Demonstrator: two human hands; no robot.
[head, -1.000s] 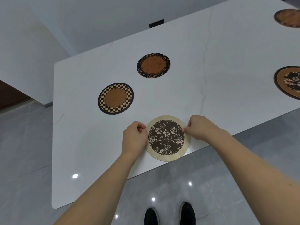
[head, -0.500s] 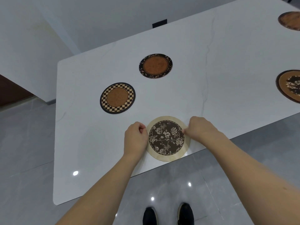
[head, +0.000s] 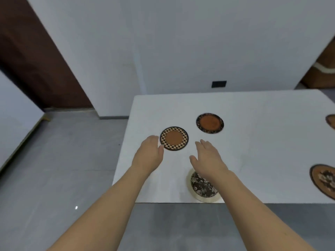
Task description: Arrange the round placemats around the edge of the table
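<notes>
A cream-rimmed floral placemat lies at the near edge of the white table, partly hidden under my right forearm. A checkered-rim placemat lies further in, near the left end. My left hand hovers open just left of it, thumb at its rim. My right hand is open to its right, above the table. A dark-rimmed orange placemat lies beyond. Two more placemats, one floral and one cut off, sit at the right.
The table's left end stands close to a white wall with a black socket. A dark wooden door is at the left. Grey tiled floor surrounds the table.
Both hands let go of the floral cream-rimmed placemat and moved forward, open, towards the checkered placemat. The view has tilted up and swung.
</notes>
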